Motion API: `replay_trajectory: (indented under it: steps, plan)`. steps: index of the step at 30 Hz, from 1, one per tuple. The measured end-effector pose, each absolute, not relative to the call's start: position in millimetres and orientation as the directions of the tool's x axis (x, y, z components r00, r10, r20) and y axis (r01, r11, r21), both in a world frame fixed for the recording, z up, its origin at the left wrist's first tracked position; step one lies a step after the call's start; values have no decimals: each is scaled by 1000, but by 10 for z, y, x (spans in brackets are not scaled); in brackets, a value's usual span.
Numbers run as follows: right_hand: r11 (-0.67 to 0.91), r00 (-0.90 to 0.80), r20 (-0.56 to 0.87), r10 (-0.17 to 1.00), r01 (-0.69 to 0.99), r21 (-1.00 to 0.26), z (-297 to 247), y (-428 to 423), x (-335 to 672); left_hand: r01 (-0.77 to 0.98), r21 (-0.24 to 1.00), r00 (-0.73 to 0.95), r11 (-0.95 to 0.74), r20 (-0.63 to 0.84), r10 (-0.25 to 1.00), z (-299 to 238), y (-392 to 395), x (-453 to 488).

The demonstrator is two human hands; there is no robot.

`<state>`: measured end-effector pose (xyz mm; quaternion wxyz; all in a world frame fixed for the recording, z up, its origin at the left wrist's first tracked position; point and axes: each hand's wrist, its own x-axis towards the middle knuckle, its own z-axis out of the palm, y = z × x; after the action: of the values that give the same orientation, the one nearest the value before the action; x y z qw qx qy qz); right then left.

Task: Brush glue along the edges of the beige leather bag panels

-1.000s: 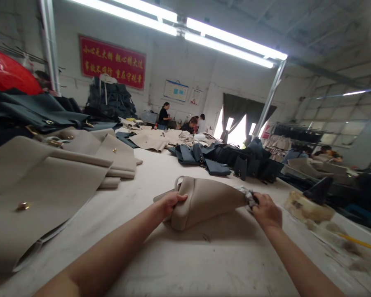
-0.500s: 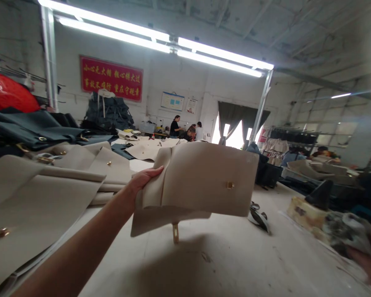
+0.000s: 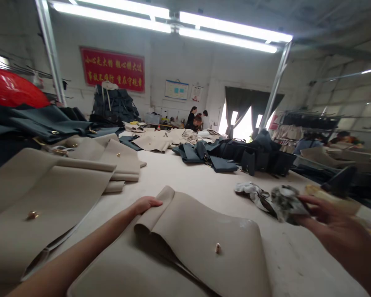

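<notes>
Bag piece (image 3: 200,220) in beige is over the near side of the pale table (image 3: 179,171), a small gold-coloured fitting (image 3: 218,248) on its upper layer and a pale, shiny mark near its far right corner. The left hand (image 3: 145,203) grips the bag piece at its folded far left edge, thumb on top; the fingers underneath are hidden. To the right of the bag piece and apart from it, the right hand (image 3: 330,220) holds a stained cloth (image 3: 286,202) between thumb and fingers. A crumpled white wad (image 3: 250,189) lies beyond the bag piece's far right corner; whether it touches the cloth, I cannot tell. Left of the bag piece lie beige panels (image 3: 68,194); beyond it, dark blue pieces (image 3: 222,164) are heaped.
</notes>
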<state>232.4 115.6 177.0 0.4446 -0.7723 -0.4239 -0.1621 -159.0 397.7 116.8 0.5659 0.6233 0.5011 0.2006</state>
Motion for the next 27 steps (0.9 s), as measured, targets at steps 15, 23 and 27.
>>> replay_trajectory:
  steps: [15,23,27]
  plan:
    - [-269,245,127,961,938,220,1359,1804,2015,346,905,411,250,-385,826,975,4000,-1618]
    - [-297,286,260,922,955,4,1191,1475,2345,349,907,410,234,-373,832,1005,3985,-1606]
    - [-432,385,331,862,898,81,1017,1339,2568,336,907,422,254,-386,821,981,4010,-1612]
